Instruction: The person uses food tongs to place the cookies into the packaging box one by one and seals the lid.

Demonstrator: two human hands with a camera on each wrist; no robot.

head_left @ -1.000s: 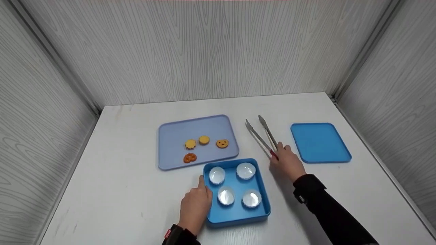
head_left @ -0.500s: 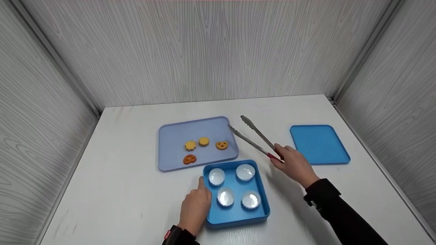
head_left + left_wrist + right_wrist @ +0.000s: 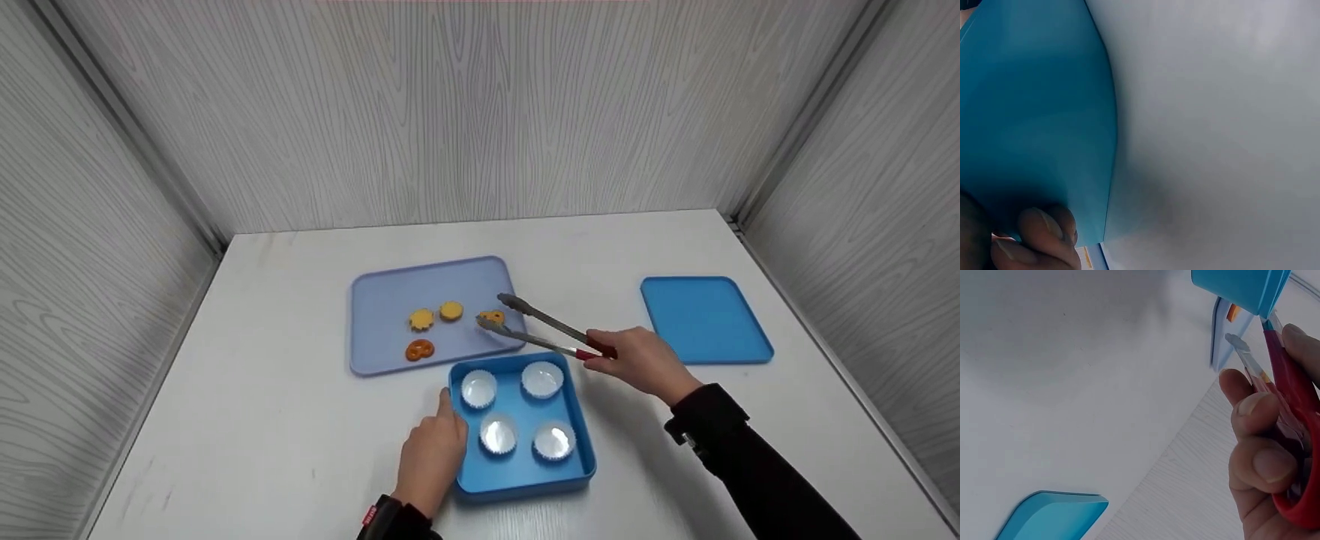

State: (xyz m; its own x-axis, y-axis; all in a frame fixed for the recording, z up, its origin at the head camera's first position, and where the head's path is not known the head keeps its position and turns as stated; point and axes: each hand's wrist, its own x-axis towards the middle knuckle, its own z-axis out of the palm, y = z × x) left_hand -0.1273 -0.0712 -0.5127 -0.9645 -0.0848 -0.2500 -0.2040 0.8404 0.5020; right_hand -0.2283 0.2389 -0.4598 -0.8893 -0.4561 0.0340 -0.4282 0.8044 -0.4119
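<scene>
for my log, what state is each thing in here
Tongs: open, tips apart
Face cookie: partly hidden by the tongs
Three other snacks: lying apart
Lavender tray: flat, bearing all four snacks
Blue box: upright, open-topped
White cups: upright inside the box
Blue tray: lying flat
Right grip: holding the tongs
Left grip: at the box's left side

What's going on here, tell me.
A person's right hand grips red-handled tongs, spread open at a golden-brown cookie on the lavender tray; whether they touch it isn't clear. The left hand holds the side of the blue box, where four white cups sit. Three other treats lie on the tray.
</scene>
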